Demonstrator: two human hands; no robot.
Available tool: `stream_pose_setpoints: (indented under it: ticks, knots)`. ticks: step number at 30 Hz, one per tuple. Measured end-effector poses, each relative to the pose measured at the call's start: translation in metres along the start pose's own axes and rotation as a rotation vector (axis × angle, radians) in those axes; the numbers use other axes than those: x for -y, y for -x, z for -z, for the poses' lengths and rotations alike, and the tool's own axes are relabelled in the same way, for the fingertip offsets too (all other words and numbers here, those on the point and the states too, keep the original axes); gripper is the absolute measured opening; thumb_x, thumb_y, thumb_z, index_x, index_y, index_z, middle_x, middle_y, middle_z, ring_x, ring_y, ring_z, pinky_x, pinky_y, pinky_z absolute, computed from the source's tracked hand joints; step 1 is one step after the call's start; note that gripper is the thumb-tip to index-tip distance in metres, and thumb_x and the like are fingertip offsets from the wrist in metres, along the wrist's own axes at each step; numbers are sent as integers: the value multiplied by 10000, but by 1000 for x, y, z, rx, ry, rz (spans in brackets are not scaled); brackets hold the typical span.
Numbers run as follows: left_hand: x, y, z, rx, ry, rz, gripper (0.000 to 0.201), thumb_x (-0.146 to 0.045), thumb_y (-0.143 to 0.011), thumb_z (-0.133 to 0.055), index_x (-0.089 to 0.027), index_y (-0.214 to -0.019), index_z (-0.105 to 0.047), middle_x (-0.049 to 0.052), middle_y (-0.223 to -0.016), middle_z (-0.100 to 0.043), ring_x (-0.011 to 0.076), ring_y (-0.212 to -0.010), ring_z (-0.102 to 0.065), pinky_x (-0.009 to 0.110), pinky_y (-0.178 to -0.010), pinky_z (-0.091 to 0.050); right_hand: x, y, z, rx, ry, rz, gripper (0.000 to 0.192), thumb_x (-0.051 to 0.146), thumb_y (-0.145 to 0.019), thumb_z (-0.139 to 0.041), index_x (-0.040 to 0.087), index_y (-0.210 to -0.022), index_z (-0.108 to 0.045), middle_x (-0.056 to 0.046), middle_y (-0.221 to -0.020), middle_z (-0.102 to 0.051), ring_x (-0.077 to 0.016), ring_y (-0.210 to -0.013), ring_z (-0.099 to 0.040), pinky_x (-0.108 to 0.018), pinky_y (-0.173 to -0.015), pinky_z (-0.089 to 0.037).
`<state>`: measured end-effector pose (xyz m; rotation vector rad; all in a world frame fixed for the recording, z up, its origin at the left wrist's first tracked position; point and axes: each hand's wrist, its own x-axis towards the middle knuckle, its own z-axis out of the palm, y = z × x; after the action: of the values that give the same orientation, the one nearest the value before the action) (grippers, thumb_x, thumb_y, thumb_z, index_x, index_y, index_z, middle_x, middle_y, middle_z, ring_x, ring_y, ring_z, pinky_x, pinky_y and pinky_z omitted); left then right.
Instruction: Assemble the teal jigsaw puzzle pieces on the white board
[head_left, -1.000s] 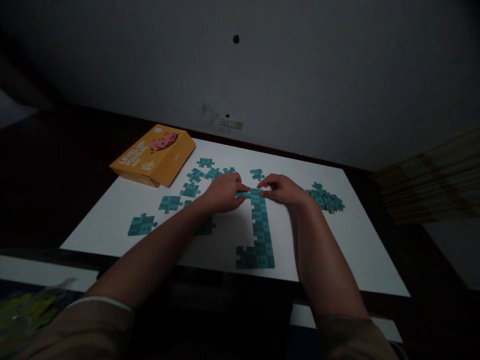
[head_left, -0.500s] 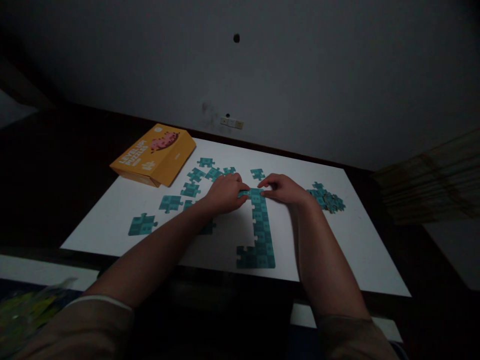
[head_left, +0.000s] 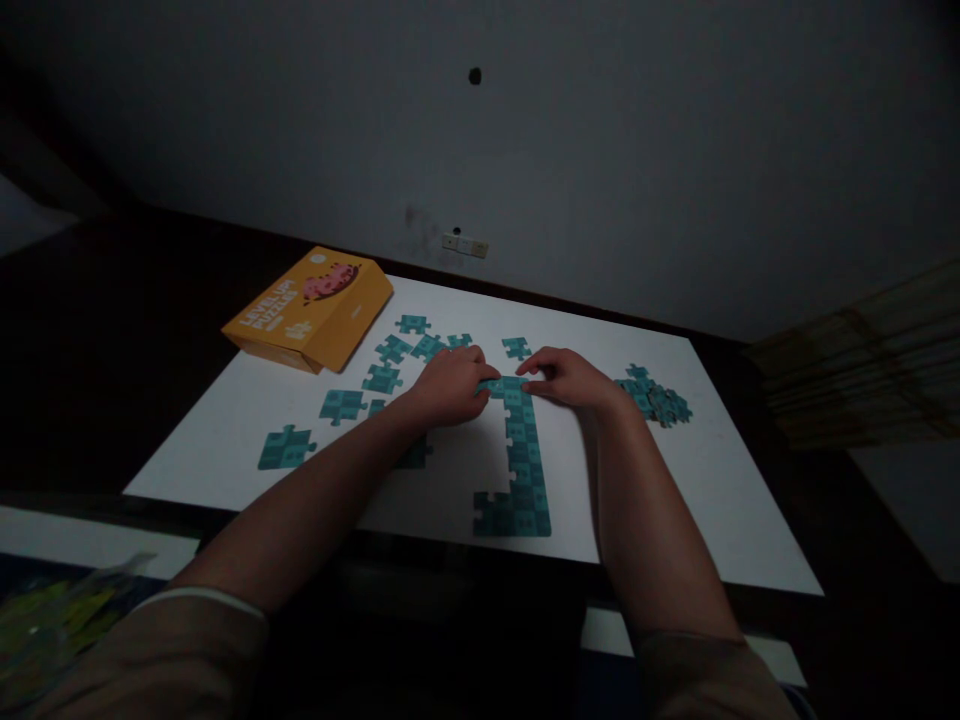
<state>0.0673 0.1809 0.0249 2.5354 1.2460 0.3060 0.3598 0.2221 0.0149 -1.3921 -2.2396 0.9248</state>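
Observation:
A joined strip of teal jigsaw puzzle pieces [head_left: 527,460] runs along the table toward me, turning left at both its near and far ends. My left hand [head_left: 452,387] pinches a puzzle piece [head_left: 491,386] at the far left end of the strip, thumb and fingers on its edges. Across from it, my right hand [head_left: 564,378] has its thumb touching the strip's far right corner, with the index finger raised and apart from the thumb. One loose puzzle piece [head_left: 516,348] lies just beyond both hands.
Several loose teal pieces [head_left: 343,405] are spread left of my left arm. A yellow puzzle box [head_left: 315,310] sits at the table's back left. To the right lies a heap of pieces [head_left: 660,402]. The white table [head_left: 720,500] has its near edge below my forearms.

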Motion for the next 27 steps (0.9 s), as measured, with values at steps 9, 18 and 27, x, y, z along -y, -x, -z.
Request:
stream_pose_setpoints:
  ticks: [9, 18, 27]
  knots:
    - [1, -4, -8, 11, 52, 49, 438, -432, -1058, -670, -186, -1409, -760, 203, -1469, -695, 419, -1377, -620, 620, -1210, -486, -2, 0, -1, -10, -10, 25, 284, 359, -855, -920, 274, -1126, -929, -72, -1057, -779, -254, -921, -686, -406, -869, -563]
    - [-2, -3, -13, -18, 172, 81, 285, -296, -1038, -731, -238, -1317, -715, 152, -1450, -743, 381, -1389, -617, 577, -1252, -443, -5, -1, 0, 2, 4, 44, 286, 388, -857, -951, 280, -1121, -934, -77, -1029, -782, -258, -894, -676, -413, -844, -558]
    - [7, -2, -7, -26, 150, -28, 469, -364, -1022, -785, -213, -1463, -736, 149, -1490, -790, 399, -1416, -678, 574, -1248, -446, -13, -2, -2, -27, -62, -4, 370, 467, -826, -943, 247, -1123, -918, -84, -1034, -795, -247, -842, -677, -409, -795, -551]
